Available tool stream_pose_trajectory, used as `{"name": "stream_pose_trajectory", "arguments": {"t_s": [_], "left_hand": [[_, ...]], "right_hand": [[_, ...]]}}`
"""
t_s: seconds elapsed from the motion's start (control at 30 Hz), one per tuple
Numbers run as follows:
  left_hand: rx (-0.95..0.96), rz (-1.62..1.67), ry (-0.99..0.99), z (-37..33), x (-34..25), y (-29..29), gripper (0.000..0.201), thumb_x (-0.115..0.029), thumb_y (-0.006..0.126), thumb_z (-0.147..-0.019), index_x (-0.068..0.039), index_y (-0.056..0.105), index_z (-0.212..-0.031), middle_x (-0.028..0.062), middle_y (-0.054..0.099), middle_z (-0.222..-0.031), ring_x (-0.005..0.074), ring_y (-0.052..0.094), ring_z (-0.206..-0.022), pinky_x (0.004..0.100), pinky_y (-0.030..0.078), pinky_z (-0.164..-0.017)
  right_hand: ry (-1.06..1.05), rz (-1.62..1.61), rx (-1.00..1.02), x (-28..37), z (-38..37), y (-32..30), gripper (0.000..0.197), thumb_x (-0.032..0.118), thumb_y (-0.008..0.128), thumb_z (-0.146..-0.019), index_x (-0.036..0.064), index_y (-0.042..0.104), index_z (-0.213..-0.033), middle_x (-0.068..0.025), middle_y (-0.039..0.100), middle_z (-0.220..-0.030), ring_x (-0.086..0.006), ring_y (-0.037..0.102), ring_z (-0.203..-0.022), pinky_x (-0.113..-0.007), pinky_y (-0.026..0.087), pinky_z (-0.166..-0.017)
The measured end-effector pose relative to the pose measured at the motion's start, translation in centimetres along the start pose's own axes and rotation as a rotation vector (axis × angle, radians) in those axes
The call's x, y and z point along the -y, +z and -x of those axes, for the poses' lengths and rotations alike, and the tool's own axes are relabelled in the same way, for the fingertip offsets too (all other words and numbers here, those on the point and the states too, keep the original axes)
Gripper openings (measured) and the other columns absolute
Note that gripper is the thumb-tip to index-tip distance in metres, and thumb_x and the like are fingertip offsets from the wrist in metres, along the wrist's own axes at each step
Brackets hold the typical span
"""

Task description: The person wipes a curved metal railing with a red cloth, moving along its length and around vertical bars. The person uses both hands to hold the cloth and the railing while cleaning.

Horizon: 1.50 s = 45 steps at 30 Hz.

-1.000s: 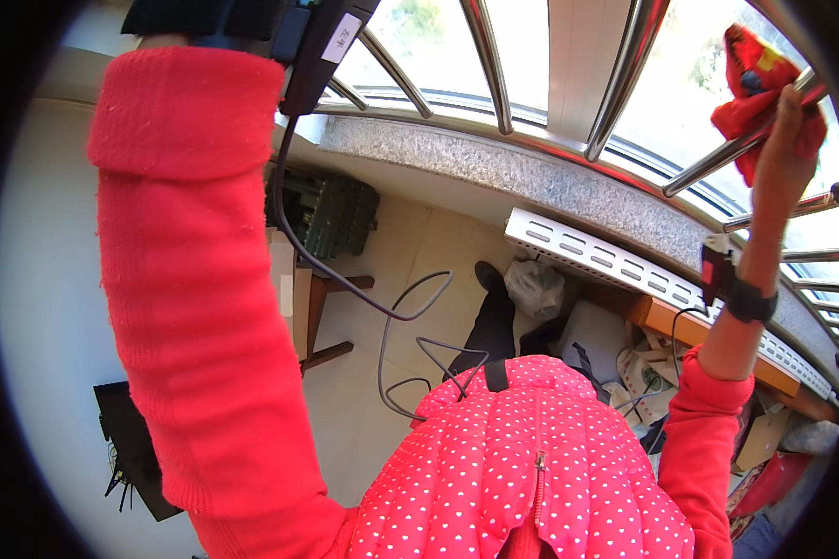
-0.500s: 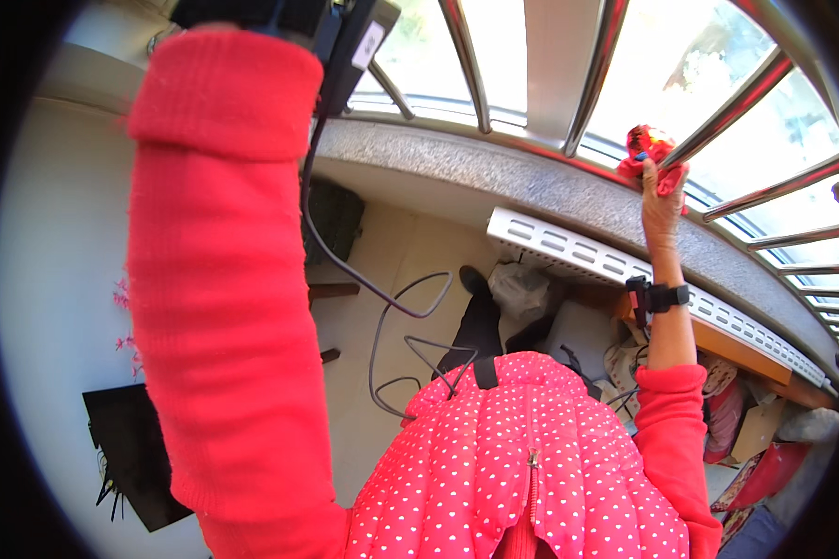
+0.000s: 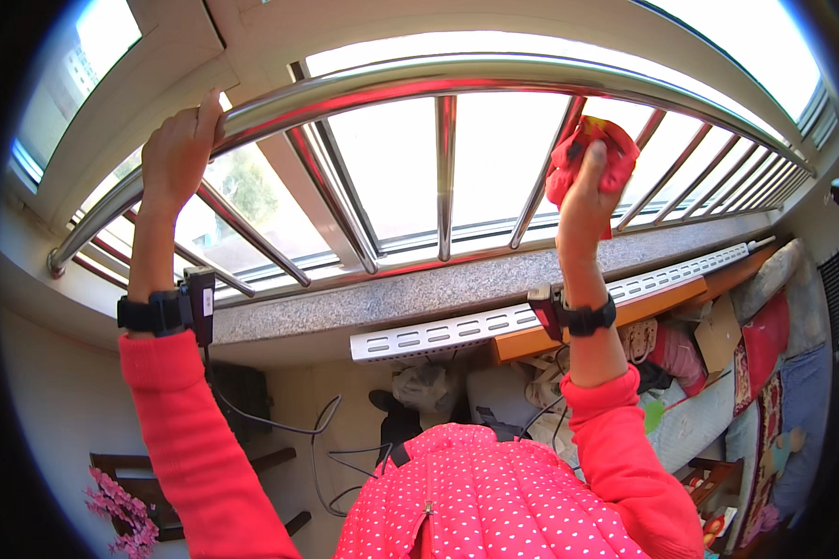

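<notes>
Gripping the curved shiny-metal top rail point(image 3: 438, 76): bare left hand point(image 3: 179, 156). Bare right hand point(image 3: 583, 212) is clutching a crumpled red cloth point(image 3: 617, 149), which is hiding most fingers and part of a slim metal bar point(image 3: 531, 211); contact unclear.

At twelve o'clock the handrail point(image 3: 494, 73) runs across, its bars point(image 3: 446, 177) below it and the window point(image 3: 391, 168) behind. On the rail at ten sits the left hand point(image 3: 179, 158); at two, the right hand point(image 3: 583, 210) with a cloth point(image 3: 617, 149) in it, overlapping one bar. Beneath lies the sill point(image 3: 298, 312), then the radiator point(image 3: 410, 342), from seven round to three. At six a bag point(image 3: 419, 387) lies right of a foot point(image 3: 379, 401); a carton point(image 3: 718, 334) is at three, blossoms point(image 3: 126, 512) at eight.
</notes>
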<state>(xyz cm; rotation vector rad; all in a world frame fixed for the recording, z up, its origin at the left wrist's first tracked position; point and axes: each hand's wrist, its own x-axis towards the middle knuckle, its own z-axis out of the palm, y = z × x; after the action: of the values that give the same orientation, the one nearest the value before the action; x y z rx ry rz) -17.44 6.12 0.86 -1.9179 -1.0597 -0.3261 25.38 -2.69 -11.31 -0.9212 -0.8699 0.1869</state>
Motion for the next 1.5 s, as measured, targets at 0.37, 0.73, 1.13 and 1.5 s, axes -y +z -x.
{"name": "stream_pose_trajectory", "arguments": {"t_s": [0.37, 0.73, 1.13, 1.5], "left_hand": [[-0.092, -0.027, 0.050, 0.7, 0.9, 1.2, 0.038, -0.017, 0.065, -0.091, -0.013, 0.048, -0.126, 0.0081, 0.066, -0.086, 0.0296, 0.066, -0.076, 0.0425, 0.054, -0.061], [-0.135, -0.021, 0.066, 0.7, 1.2, 1.1, 0.032, -0.012, 0.063, -0.092, -0.011, 0.052, -0.123, 0.0070, 0.065, -0.082, 0.0283, 0.065, -0.073, 0.0396, 0.053, -0.060], [-0.082, -0.057, -0.014, 0.9, 0.9, 0.8, 0.025, -0.009, 0.058, -0.095, -0.014, 0.048, -0.117, 0.0048, 0.063, -0.081, 0.0267, 0.063, -0.071, 0.0388, 0.052, -0.058], [-0.220, -0.026, -0.082, 0.6, -0.1, 0.6, 0.016, -0.024, 0.044, -0.102, -0.013, 0.053, -0.095, 0.0035, 0.060, -0.070, 0.0266, 0.060, -0.063, 0.0396, 0.046, -0.057]], "right_hand": [[-0.137, 0.490, 0.219, -10.6, 3.5, -2.4, 0.037, 0.026, 0.066, -0.094, 0.0043, 0.047, -0.117, -0.0133, 0.059, -0.084, -0.0310, 0.062, -0.068, -0.039, 0.051, -0.060], [0.126, 0.547, 0.374, -15.1, 9.6, -6.3, 0.037, 0.023, 0.065, -0.093, 0.0054, 0.046, -0.119, -0.0155, 0.054, -0.105, -0.0351, 0.057, -0.097, -0.046, 0.049, -0.083], [-0.177, 0.217, 0.246, -2.0, -4.7, 0.6, 0.042, 0.034, 0.068, -0.092, 0.0020, 0.051, -0.113, -0.0177, 0.061, -0.093, -0.0332, 0.063, -0.082, -0.041, 0.051, -0.072], [0.040, 0.620, 0.328, -14.2, 9.2, -5.6, 0.036, 0.014, 0.064, -0.091, 0.0020, 0.047, -0.120, -0.0221, 0.053, -0.105, -0.0416, 0.057, -0.096, -0.046, 0.048, -0.083]]}}
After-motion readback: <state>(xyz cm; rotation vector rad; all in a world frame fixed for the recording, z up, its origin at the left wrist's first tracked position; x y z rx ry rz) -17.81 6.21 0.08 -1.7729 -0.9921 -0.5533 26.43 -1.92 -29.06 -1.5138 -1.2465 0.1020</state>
